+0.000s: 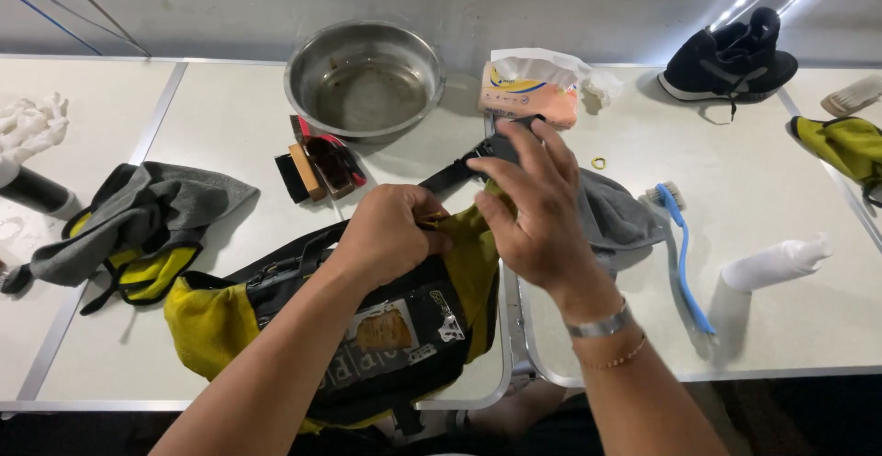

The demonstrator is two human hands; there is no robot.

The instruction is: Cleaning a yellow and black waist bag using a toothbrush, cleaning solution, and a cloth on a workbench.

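A black and yellow bag [276, 314] lies on the white table [230, 135] in front of me. My left hand [390, 236] grips the bag's upper edge, fist closed on the yellow fabric. My right hand [533, 208] pinches the same yellow fabric beside it, fingers spread above a grey cloth [616, 217]. A black strap [455, 173] runs from the bag toward the back. I wear a silver bracelet and a thin chain on the right wrist.
A steel bowl [365, 78] stands at the back, brushes [317, 167] before it, a tissue pack [528, 89] to its right. A blue toothbrush [684, 254], white bottle [776, 263] and black shoe [730, 56] lie right. A grey and yellow cloth [138, 226] lies left.
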